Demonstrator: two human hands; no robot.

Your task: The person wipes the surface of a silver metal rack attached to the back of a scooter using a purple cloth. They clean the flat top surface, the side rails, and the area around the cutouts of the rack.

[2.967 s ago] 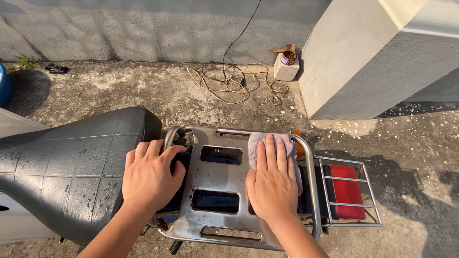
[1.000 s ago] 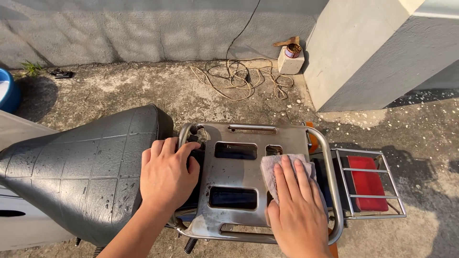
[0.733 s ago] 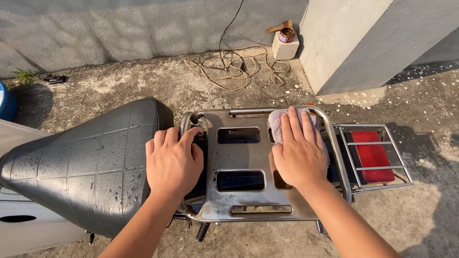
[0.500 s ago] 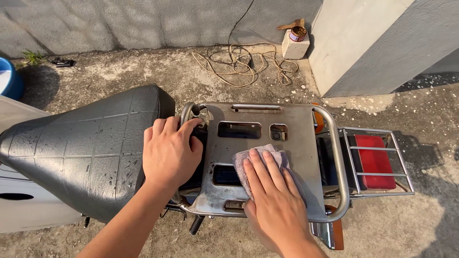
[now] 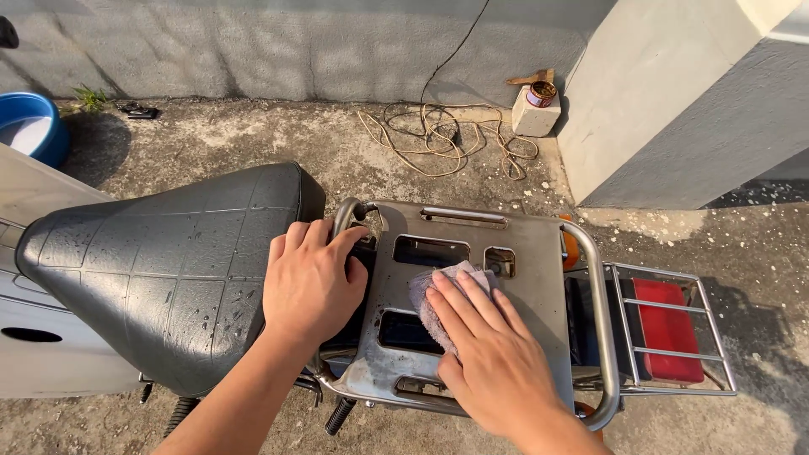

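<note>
— Head view: what are the hands doing over the motorbike's rear carrier?

— The right hand (image 5: pixel 493 358) is lying flat, fingers stretched out and close together, pressing a small greyish cloth (image 5: pixel 438 291) onto the metal rack plate (image 5: pixel 539 286), near its middle between the cut-out slots. It is not gripping the cloth, only pressing on it. The left hand (image 5: pixel 310 282) is resting palm down at the rack's front edge, fingers loosely curled where the black seat (image 5: pixel 160 261) ends.

— Any containers showing?

— A blue basin (image 5: pixel 34 126) is sitting at the far left, something pale inside; I cannot tell what. A small round tin (image 5: pixel 539 91), lid off, is standing on a pale block (image 5: pixel 533 118) by the wall, beside a tangled cord (image 5: pixel 438 139).
</note>
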